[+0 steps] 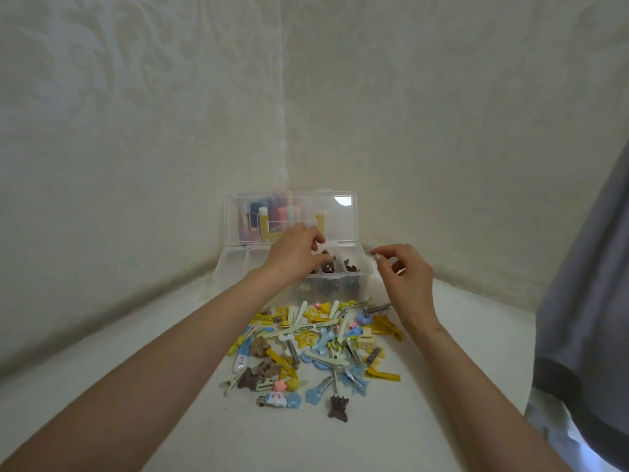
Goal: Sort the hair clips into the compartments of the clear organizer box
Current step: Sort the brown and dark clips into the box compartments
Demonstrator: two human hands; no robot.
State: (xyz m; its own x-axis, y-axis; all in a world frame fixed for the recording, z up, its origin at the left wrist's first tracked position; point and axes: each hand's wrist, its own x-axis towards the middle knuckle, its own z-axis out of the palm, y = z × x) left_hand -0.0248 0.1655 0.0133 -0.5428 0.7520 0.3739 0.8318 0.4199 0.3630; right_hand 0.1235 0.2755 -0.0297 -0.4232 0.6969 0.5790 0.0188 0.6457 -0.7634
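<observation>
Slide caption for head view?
Left hand reaches into the clear plastic organizer box; colourful hair clips lie heaped on the white table.

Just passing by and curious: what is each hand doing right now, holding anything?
Left hand: fingers curled over the organizer box; grip cannot be told.
Right hand: loosely curled, holding nothing.

White matte bench (pixel 425 386), runs back into a wall corner. Clear plastic organizer box (pixel 224 267) sits at the back in that corner, with its hinged clear lid (pixel 340 216) standing upright and open. Just in front of the box, a loose pile of small hair clips (pixel 316 342) lies directly on the surface, overlapping: yellow, pale cream, light blue, brown, a few pink. Left edge of pile: long white snap clip with pink dots (pixel 240 359), brown bow-shaped clip (pixel 260 347) beside it. Right edge: yellow duckbill clip (pixel 384 374). Near side: light blue flower clip (pixel 315 393); dark brown claw clip (pixel 338 407) lies alone, just clear of the pile.
</observation>
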